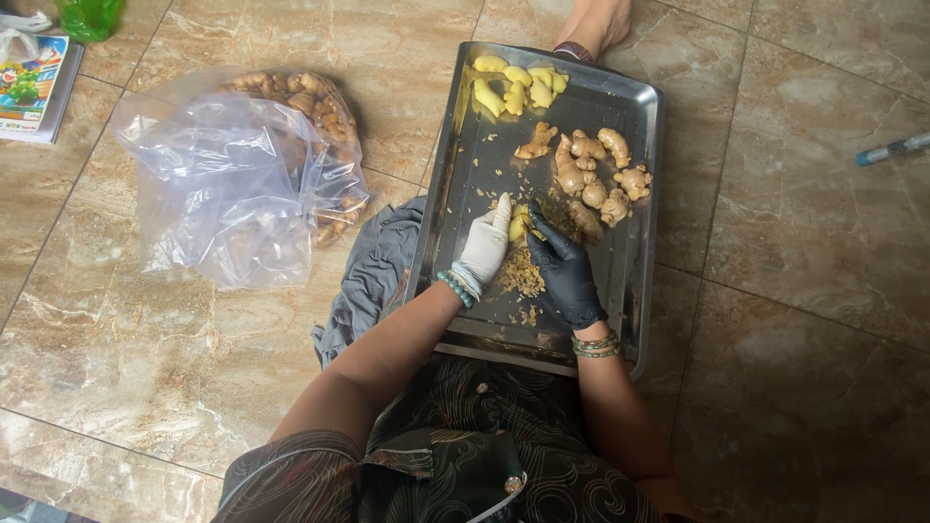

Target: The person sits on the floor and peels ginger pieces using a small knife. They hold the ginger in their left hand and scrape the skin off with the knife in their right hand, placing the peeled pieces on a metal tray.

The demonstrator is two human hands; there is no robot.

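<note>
Seen from the head camera, a person sits on a marble-patterned tiled floor with a rectangular metal tray resting across the lap. The left hand, in a white glove, is closed around a partly peeled piece of ginger, its yellow flesh showing between the fingers. The right hand, in a black glove, is curled narrowly against the same piece from the other side; whether it holds a small blade or scraper cannot be told. Both hands meet above the middle of the tray, and each wrist carries a beaded bracelet.

Directly beneath the hands lies a small heap of peelings, with more scraps scattered over the tray bottom. A cluster of unpeeled ginger knobs sits just beyond the hands, toward the tray's right side. At the far left corner of the tray lies a group of peeled yellow pieces, well apart from the unpeeled ones.

On the floor to the left of the tray lies a crumpled clear plastic bag with more ginger roots inside along its far edge. A grey cloth is bunched just beside the tray's left edge. A colourful booklet lies at the top left corner, a pen at the right edge, and a bare foot shows beyond the tray.
</note>
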